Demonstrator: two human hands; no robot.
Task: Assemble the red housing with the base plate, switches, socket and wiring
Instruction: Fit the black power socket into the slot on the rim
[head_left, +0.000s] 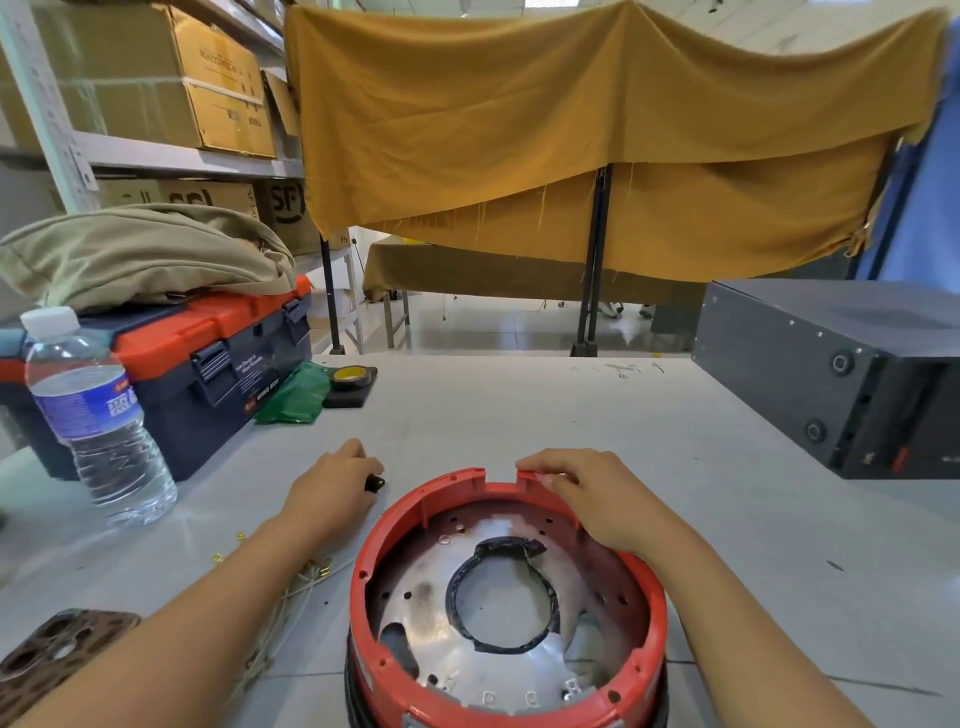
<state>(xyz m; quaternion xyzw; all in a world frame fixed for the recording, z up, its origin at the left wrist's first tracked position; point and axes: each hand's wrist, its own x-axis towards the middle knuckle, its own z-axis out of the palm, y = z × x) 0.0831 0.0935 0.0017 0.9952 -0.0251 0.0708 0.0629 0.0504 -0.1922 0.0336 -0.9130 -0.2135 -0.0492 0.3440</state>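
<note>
"SF" is printed on a cardboard box (283, 208) on the shelf at far left, and "WING BOX" can be partly read on the blue and orange toolbox (208, 374); the label of the water bottle (93, 410) is too blurred to read. The red housing (506, 597), open side up with a metal base plate (498, 654) seen inside, is placed at the near middle of the grey surface (519, 405). Its far rim is gripped by the curled fingers (545, 462) of the right hand (587, 493). A small black part (375, 482), just left of the housing, is pinched by the left hand (332, 483). Pale wires (291, 597) are laid near left. A mustard cloth (571, 130) is hung across the room behind, and a dark metal box (831, 384) is set at right.
</note>
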